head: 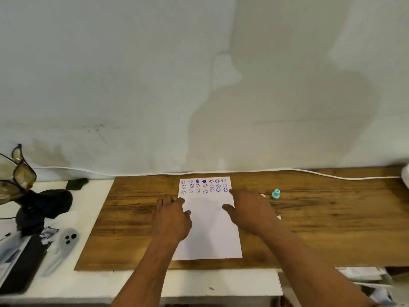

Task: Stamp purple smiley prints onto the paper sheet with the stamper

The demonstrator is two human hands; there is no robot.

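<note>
A white paper sheet (pixel 210 229) lies on a wooden board (pixel 321 229). Three rows of purple smiley prints and two solid purple hearts fill the sheet's far end. A small teal stamper (pixel 275 194) stands upright on the board, right of the sheet and apart from both hands. My left hand (pixel 171 214) rests flat on the sheet's left edge, fingers spread. My right hand (pixel 250 209) lies over the sheet's right edge, fingers apart, holding nothing. The lower half of the sheet is blank.
A white cable (pixel 332 176) runs along the wall behind the board. On the white table at left stand a dark vase with dried leaves (pixel 33 207), a grey controller (pixel 68 239) and a black flat device (pixel 24 262). Papers lie at the lower right.
</note>
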